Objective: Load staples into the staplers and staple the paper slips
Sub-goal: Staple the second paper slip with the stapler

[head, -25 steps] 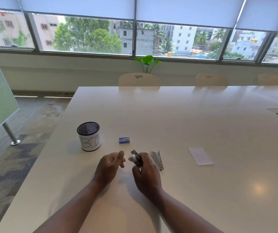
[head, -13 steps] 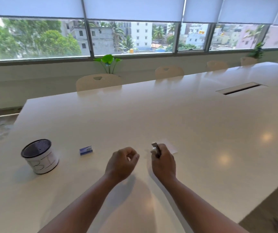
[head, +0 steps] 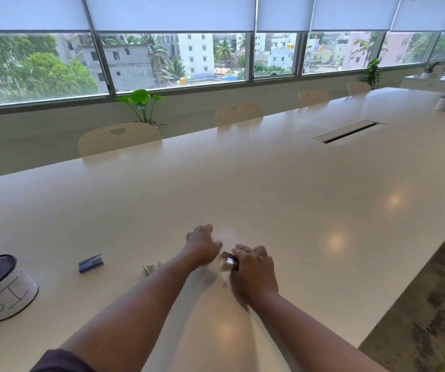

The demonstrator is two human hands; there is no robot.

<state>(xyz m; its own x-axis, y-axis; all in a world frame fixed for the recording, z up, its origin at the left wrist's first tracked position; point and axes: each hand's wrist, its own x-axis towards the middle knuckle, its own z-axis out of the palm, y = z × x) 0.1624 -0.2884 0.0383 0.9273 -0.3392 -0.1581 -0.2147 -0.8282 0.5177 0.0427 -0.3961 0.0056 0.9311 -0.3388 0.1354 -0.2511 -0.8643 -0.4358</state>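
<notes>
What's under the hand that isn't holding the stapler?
A pale paper slip lies on the table under the left hand; its far corner pokes out. The hand hides the rest, and the right hand holds the stapler.

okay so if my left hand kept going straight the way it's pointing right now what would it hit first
The left hand points away from you, its fingers at the near edge of the paper slip, so probably that; beyond lies bare table.
</notes>
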